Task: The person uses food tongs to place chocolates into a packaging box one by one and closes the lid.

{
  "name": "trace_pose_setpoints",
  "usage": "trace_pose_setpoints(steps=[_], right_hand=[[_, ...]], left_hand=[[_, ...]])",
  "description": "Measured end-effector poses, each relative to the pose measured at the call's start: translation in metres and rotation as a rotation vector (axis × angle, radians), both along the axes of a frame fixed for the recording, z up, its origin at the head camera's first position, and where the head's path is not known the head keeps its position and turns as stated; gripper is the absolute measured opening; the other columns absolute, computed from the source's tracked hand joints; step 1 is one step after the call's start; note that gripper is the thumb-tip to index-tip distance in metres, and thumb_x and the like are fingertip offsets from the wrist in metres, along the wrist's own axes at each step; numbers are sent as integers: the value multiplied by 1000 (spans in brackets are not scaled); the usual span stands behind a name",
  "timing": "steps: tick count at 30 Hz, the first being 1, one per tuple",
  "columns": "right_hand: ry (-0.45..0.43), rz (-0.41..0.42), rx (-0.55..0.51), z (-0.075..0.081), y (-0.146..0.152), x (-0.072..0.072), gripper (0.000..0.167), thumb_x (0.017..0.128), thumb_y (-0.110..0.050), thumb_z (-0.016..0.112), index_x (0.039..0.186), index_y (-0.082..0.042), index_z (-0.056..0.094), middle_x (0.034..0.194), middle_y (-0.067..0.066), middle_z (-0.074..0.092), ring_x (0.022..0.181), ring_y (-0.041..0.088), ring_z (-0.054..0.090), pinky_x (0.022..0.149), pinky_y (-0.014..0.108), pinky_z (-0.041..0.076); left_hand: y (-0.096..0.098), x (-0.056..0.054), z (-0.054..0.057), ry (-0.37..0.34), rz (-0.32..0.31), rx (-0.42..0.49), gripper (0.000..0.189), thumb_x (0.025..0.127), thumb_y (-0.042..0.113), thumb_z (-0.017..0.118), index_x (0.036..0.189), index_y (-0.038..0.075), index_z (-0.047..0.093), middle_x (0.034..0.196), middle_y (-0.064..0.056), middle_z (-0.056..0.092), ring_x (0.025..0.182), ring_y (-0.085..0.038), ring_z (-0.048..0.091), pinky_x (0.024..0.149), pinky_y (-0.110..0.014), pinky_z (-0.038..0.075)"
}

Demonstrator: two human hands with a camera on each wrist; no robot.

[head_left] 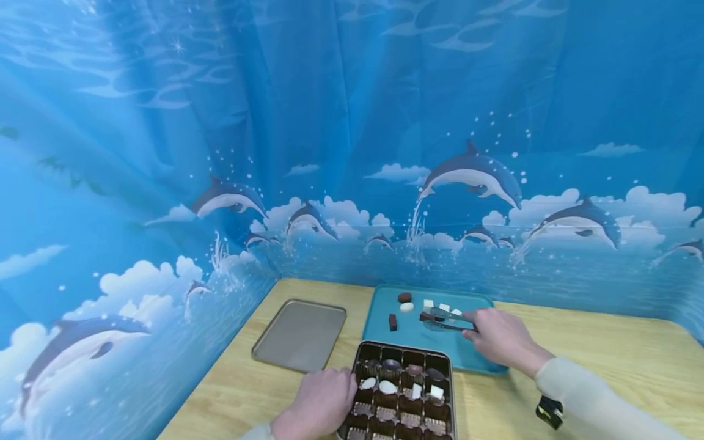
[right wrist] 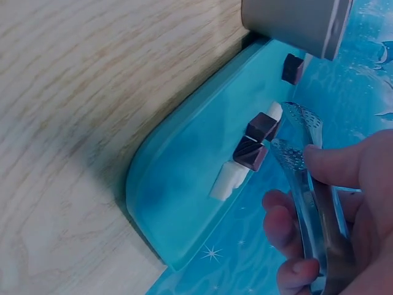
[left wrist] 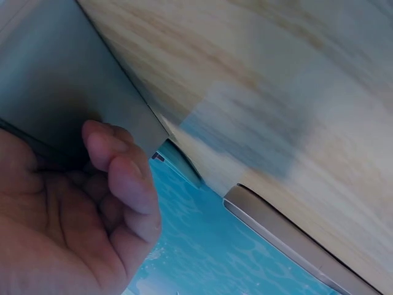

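Note:
My left hand [head_left: 321, 400] grips the left side of a chocolate box [head_left: 407, 348] with brown compartments. Its upper rows hold dark pieces and white pieces [head_left: 387, 387]; lower compartments show bare ribbed floors. In the left wrist view, curled fingers [left wrist: 132, 181] lie against the box's grey wall. Silver tongs [right wrist: 313, 203] are in my right hand [head_left: 503, 339], held over a teal tray [head_left: 379, 311]. Their perforated tips stand apart around dark chocolate pieces [right wrist: 250, 152], beside white pieces [right wrist: 228, 179]. A brown oval piece [head_left: 404, 297], a white oval [head_left: 407, 307] and a dark bar [head_left: 393, 322] lie further left.
A grey metal tray [head_left: 299, 336] lies left of the teal one on the wooden table [head_left: 220, 397]. Blue curtains [head_left: 330, 122] with dolphins rise behind and along the left table edge. The box stands close in front of the teal tray.

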State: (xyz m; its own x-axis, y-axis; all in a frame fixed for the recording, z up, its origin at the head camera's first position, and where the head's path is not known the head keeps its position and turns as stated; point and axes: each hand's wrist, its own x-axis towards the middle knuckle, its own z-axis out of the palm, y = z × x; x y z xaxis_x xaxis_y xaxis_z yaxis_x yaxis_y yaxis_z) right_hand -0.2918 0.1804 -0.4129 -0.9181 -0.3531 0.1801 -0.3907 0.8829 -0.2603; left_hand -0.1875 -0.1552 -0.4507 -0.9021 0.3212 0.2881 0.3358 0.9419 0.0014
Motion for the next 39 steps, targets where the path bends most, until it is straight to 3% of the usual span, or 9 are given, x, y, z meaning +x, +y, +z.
trace_pose_setpoints(steps=[4, 6, 9, 11, 17, 22, 28, 32, 39], right_hand=[[12, 5, 2, -3, -1, -3, 44, 89, -21, 75, 127, -2, 67, 94, 10, 74, 45, 10, 36, 42, 28, 33], [25, 12, 5, -3, -2, -5, 43, 89, -20, 75, 126, -1, 67, 97, 13, 75, 44, 9, 34, 41, 27, 32], [44, 21, 10, -4, -4, -8, 41, 89, -19, 75, 125, -1, 68, 97, 14, 75, 43, 8, 31, 39, 25, 29], [42, 24, 16, -4, -6, -9, 41, 89, -19, 75, 125, 0, 68, 85, 10, 73, 42, 7, 29, 39, 23, 26], [19, 29, 23, -8, -10, -14, 38, 89, -18, 75, 122, 0, 69, 88, 13, 74, 43, 8, 30, 40, 24, 29], [-30, 23, 18, -14, -11, -14, 33, 91, -17, 73, 120, -1, 71, 63, 1, 59, 44, 9, 32, 43, 27, 34], [0, 42, 1, -16, -9, -9, 29, 88, -13, 74, 116, -4, 73, 86, 7, 74, 46, 10, 42, 46, 27, 40], [33, 51, -3, -17, -5, -4, 29, 87, -13, 74, 115, -4, 74, 74, 3, 71, 44, 7, 32, 41, 24, 31], [53, 56, -17, -17, 1, 5, 28, 87, -14, 75, 113, -4, 75, 95, 11, 77, 42, 5, 32, 39, 23, 31]], left_hand=[[1, 0, -1, 4, -2, -1, 37, 103, 27, 50, 69, 15, 56, 58, -4, 58, 51, -23, 61, 40, -37, 40], [2, 0, 0, 17, -3, -9, 37, 103, 27, 51, 68, 15, 55, 58, -3, 57, 51, -23, 60, 40, -36, 39], [3, 0, 1, 30, -3, -16, 37, 103, 26, 51, 68, 16, 53, 57, -3, 56, 50, -23, 59, 40, -36, 39], [3, 1, 1, 29, -2, -17, 37, 103, 26, 51, 68, 16, 53, 57, -3, 57, 50, -23, 60, 40, -37, 40], [3, 2, 2, 16, 1, -14, 37, 103, 26, 50, 68, 16, 54, 58, -3, 57, 51, -23, 60, 41, -37, 41], [3, 1, 0, 6, 3, -18, 37, 104, 27, 50, 68, 16, 55, 58, -4, 58, 52, -23, 61, 41, -37, 41], [3, 2, 0, 15, 14, -33, 38, 104, 27, 50, 68, 15, 54, 57, -3, 56, 50, -23, 60, 40, -37, 41], [3, 2, -1, 22, 22, -32, 38, 103, 28, 50, 68, 15, 54, 57, -4, 56, 50, -23, 60, 41, -37, 41], [1, 2, 3, 49, 27, -36, 38, 101, 29, 54, 65, 16, 55, 57, -3, 59, 50, -23, 61, 40, -38, 41]])
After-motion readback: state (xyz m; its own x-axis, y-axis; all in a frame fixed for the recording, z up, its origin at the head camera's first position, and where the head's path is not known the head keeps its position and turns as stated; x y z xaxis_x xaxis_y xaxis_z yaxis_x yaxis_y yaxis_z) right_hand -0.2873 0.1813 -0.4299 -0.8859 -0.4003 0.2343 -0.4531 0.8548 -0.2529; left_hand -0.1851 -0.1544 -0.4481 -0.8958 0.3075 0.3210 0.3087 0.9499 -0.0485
